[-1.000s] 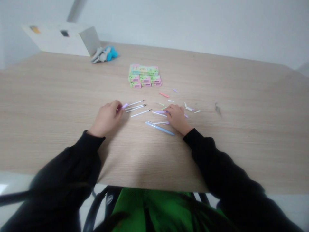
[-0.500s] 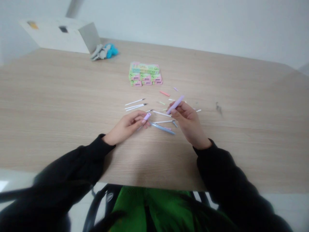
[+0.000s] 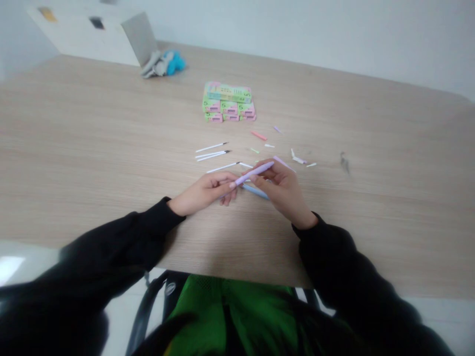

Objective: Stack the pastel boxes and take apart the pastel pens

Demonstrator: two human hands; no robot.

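Observation:
Both hands meet over the middle of the wooden table (image 3: 92, 138) on one purple pen (image 3: 256, 172). My right hand (image 3: 284, 190) pinches its barrel near the upper end. My left hand (image 3: 208, 192) grips the lower end with fingertips. A blue pen (image 3: 256, 192) lies on the table just under the hands. Three white refills (image 3: 212, 154) lie side by side beyond my left hand, with another refill (image 3: 222, 167) closer in.
A stack of green and pink boxes (image 3: 228, 103) stands further back. Small pink, green, purple and white pen parts (image 3: 282, 146) are scattered right of the refills. A white box (image 3: 96, 29) and a grey and blue cloth (image 3: 163, 63) sit at the far left.
My hands came together from apart. The left hand's small purple piece and the right hand's purple barrel now line up as one pen held between them. The view shifted slightly downward.

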